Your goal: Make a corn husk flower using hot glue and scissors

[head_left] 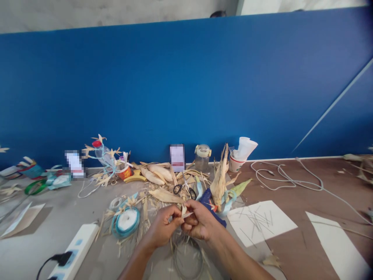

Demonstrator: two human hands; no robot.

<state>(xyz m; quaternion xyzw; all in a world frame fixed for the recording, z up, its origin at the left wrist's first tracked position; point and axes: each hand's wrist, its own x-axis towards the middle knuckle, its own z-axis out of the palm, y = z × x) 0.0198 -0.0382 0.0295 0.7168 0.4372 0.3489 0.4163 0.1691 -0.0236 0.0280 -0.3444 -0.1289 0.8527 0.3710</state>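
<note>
My left hand [167,226] and my right hand [201,221] meet at the middle of the table, fingers closed. Between their fingertips is a small pale piece of corn husk [184,211], folded or pinched to a point. Just beyond lie black-handled scissors [192,193] among loose corn husks [164,195]. Below the hands rests a coil of thin grey wire [188,258], partly covered by them. A dark blue tool [207,197], perhaps a glue gun, lies partly hidden behind my right hand. Left of my hands sits a roll of light blue ribbon [126,221].
Short wires lie on a white sheet [279,216] at right. A white power strip [81,243] is at front left. Along the blue partition [180,85] stand a phone [177,157], a jar [203,157], a paper cup [236,164] and a bottle wrapped with husk flowers [101,153].
</note>
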